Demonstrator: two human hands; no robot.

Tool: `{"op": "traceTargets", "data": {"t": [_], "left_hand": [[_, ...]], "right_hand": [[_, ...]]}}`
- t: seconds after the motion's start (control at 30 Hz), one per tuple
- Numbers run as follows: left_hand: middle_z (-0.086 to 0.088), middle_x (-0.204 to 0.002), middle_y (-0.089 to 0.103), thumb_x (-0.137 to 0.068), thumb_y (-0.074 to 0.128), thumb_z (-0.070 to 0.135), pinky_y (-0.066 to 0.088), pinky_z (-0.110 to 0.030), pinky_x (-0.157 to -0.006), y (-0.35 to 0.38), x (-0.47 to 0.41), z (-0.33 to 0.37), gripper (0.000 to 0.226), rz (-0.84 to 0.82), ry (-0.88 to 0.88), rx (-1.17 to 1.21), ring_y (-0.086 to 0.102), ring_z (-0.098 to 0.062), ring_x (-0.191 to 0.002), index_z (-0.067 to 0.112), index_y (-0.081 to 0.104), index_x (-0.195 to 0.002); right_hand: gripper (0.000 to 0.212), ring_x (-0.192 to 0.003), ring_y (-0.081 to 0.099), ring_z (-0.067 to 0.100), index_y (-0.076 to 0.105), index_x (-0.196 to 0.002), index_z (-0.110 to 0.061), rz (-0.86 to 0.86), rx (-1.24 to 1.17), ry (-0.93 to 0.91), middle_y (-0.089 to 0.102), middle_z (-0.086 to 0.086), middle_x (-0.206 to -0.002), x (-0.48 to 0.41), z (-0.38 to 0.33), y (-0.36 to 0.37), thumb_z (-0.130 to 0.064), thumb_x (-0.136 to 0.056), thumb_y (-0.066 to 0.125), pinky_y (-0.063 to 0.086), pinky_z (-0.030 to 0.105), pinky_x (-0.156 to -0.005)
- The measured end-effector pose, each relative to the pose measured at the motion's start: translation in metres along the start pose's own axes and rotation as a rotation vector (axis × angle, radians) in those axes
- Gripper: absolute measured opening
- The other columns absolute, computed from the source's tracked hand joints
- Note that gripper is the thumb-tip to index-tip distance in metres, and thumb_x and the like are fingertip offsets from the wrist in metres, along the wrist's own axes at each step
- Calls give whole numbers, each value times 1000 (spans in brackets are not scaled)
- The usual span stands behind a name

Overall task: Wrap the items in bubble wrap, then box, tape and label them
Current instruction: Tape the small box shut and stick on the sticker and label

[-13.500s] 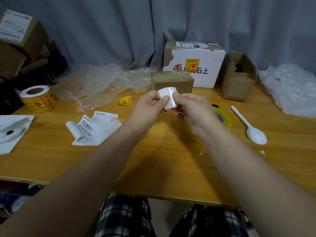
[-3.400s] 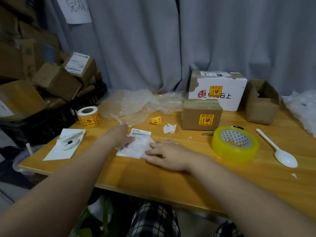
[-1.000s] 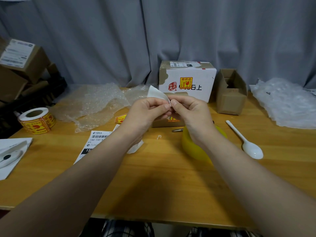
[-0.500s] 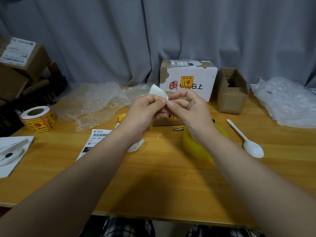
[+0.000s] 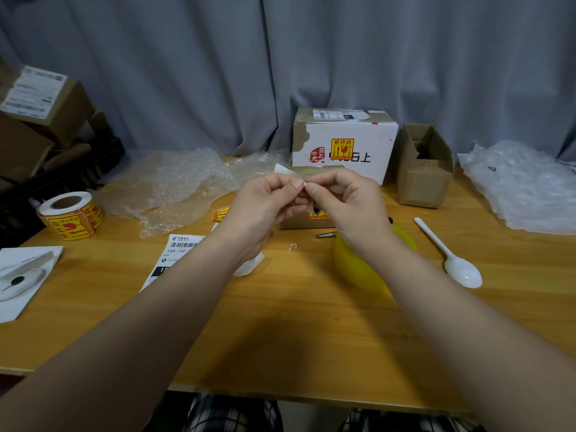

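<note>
Together, left hand (image 5: 261, 207) and right hand (image 5: 346, 204) pinching one white label (image 5: 287, 170), one spoon (image 5: 463, 273), one tape roll (image 5: 358, 269)

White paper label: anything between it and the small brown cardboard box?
Nothing visible. The left hand and right hand pinch the white paper label in the air, just in front of the small brown cardboard box.

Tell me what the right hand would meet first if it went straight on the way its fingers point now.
The left hand: the fingers of the right hand point across at it, both pinching the same white paper slip, tips almost touching. Depth looks matched, though one view cannot confirm it.
</note>
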State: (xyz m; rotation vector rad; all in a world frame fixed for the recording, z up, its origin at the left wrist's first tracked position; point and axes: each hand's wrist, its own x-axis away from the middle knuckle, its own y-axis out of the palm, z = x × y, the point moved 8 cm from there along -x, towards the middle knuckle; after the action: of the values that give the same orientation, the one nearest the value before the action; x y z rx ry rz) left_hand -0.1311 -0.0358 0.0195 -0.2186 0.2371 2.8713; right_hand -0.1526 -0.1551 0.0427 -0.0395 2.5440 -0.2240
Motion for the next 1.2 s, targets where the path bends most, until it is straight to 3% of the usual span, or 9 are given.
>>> {"op": "traceTargets", "data": {"t": [0.13,0.4,0.67,1.2], "left_hand": [[-3,-76,66,-94,53,10,54,-19,-75,-1,1,0,12,9,-3,8,63,-8,-72,4,64,-91],[-4,-76,65,-94,54,10,55,-17,-71,-1,3,3,13,18,1,32,63,-9,-71,4,64,-89],[-4,-73,66,-93,57,18,55,-18,-69,0,4,6,19,56,-12,12,64,-10,-71,6,67,-83],[-2,-69,67,-91,58,7,55,-16,-67,-5,7,4,14,72,-41,-8,63,-8,-67,5,67,-80]], "right_hand": [[23,-77,67,1,65,-87,-24,10,27,-9,69,-7,-83,-1,-3,0,-1,-90,61,51,15,-69],[20,-81,68,7,65,-89,-24,26,79,-30,69,-6,-84,-2,-1,0,-5,-91,61,54,21,-75],[18,-70,63,-3,65,-85,-18,43,89,-20,66,-10,-77,-4,0,1,-2,-91,59,50,13,-68],[23,-68,62,-5,64,-81,-22,27,123,-34,65,-11,-75,-3,-2,3,0,-89,61,49,12,-67]]}}
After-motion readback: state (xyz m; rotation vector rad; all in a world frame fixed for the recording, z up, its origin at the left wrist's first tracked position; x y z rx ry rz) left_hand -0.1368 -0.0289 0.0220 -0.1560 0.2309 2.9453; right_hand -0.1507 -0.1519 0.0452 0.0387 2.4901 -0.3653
